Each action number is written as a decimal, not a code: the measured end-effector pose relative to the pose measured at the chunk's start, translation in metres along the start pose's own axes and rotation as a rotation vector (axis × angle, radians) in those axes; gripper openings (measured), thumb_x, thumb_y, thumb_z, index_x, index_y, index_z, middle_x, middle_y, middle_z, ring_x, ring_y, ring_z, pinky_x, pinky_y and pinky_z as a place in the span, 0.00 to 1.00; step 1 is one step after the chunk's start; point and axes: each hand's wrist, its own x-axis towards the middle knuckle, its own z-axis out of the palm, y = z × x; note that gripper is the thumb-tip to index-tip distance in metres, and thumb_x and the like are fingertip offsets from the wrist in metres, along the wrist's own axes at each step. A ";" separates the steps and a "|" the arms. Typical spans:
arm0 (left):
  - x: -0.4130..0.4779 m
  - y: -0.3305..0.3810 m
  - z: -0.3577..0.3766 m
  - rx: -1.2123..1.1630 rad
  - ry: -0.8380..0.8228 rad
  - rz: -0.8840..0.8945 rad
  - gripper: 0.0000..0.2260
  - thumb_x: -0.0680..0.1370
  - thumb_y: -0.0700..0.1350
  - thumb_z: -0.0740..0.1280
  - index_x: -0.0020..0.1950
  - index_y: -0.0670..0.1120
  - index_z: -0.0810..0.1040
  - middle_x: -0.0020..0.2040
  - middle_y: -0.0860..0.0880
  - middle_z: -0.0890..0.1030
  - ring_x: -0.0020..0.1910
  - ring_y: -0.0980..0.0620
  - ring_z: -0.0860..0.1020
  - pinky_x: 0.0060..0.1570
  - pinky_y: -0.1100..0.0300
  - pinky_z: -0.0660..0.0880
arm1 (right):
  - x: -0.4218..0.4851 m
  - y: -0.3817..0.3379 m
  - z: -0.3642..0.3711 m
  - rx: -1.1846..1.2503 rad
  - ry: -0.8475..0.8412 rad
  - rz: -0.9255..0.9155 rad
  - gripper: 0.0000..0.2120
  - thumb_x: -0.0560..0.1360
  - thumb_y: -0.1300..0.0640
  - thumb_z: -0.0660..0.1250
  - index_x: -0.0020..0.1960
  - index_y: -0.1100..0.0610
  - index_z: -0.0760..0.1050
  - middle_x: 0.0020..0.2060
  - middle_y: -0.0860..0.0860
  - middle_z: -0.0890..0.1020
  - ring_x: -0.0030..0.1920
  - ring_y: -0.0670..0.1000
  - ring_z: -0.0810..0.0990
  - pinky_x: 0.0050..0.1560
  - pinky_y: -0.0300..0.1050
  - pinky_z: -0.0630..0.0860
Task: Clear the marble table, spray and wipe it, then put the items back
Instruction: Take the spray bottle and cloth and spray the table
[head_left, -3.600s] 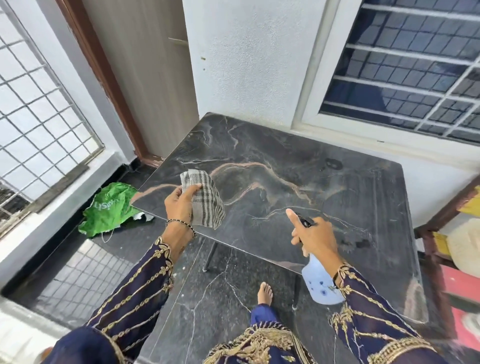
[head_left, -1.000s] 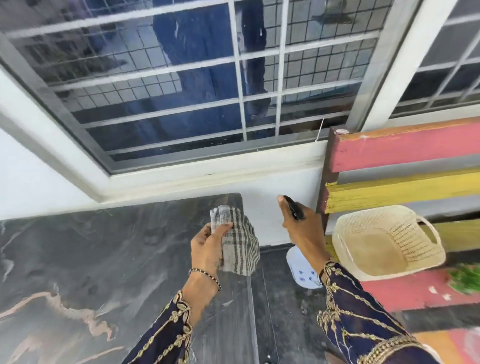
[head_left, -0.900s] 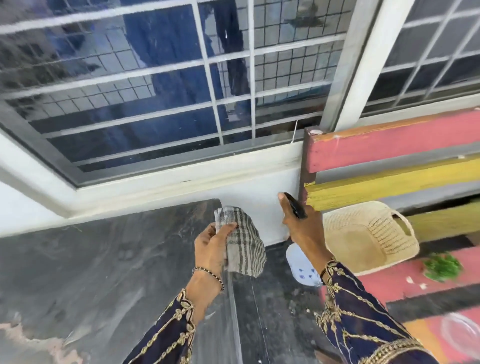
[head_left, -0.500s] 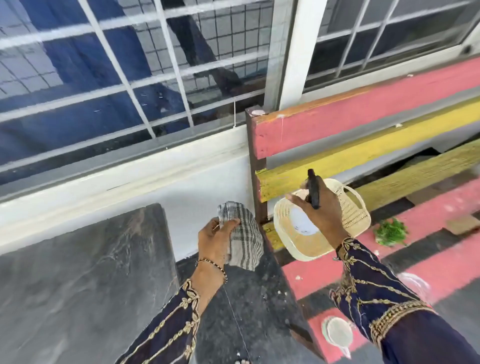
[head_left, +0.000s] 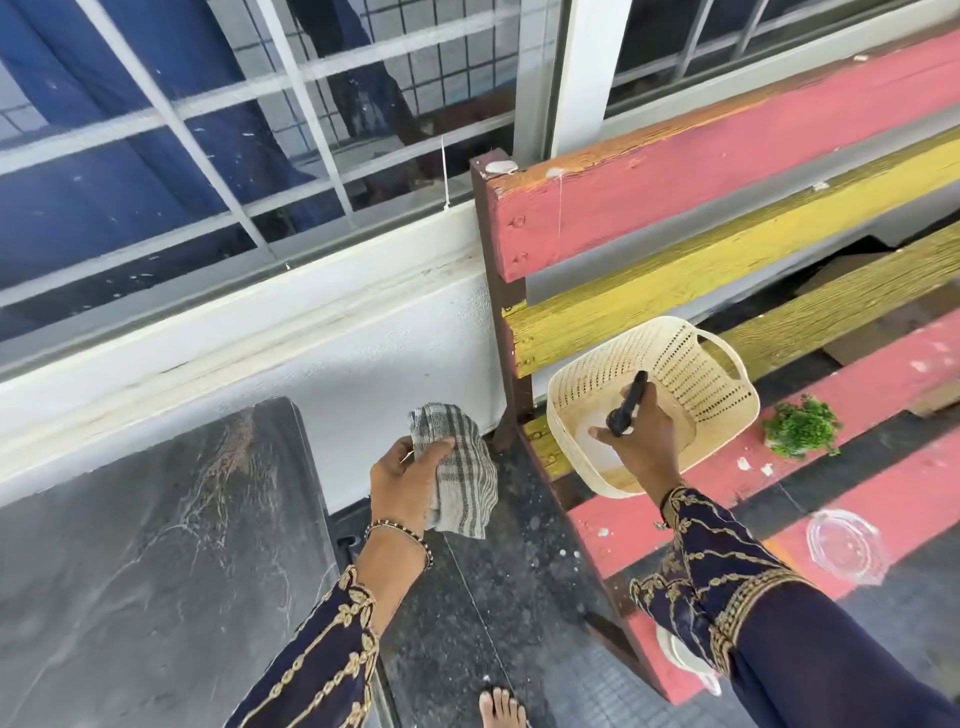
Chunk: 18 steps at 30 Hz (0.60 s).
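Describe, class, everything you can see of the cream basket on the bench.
The cream basket looks like plastic, with perforated walls in rows of small holes, rounded corners and a loop handle on its far side. It sits open-topped and tilted on the pink slat of the painted bench, close to the yellow slat behind it. The right hand reaches into it holding the spray bottle, whose black head shows; the pale body is mostly hidden.

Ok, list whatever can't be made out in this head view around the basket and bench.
- Spray bottle: body mostly hidden by the right hand inside the basket; whether it rests on the bottom is unclear.
- White item on the bench: covered by the right sleeve, unidentifiable.
- Marble table: cut off by the left and bottom edges.
- Cloth: partly hidden in the left hand.
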 end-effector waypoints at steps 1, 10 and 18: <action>0.000 -0.001 0.001 0.002 0.002 -0.001 0.10 0.73 0.40 0.71 0.52 0.36 0.79 0.45 0.39 0.84 0.30 0.54 0.83 0.25 0.67 0.75 | 0.000 0.003 0.003 0.013 0.003 0.020 0.34 0.64 0.60 0.84 0.62 0.62 0.68 0.45 0.52 0.80 0.46 0.55 0.82 0.45 0.41 0.72; -0.009 -0.004 0.015 0.009 -0.020 0.010 0.12 0.72 0.40 0.73 0.51 0.36 0.78 0.46 0.38 0.84 0.39 0.46 0.83 0.33 0.63 0.78 | -0.013 -0.008 -0.014 0.027 0.056 0.091 0.31 0.66 0.67 0.81 0.63 0.65 0.70 0.56 0.60 0.84 0.48 0.57 0.86 0.52 0.48 0.81; -0.040 0.007 0.004 0.011 -0.059 0.102 0.05 0.70 0.39 0.74 0.37 0.46 0.79 0.39 0.42 0.82 0.40 0.46 0.78 0.45 0.52 0.74 | -0.070 -0.051 -0.020 0.053 0.035 0.150 0.25 0.72 0.66 0.77 0.64 0.64 0.70 0.60 0.59 0.80 0.47 0.53 0.80 0.48 0.46 0.78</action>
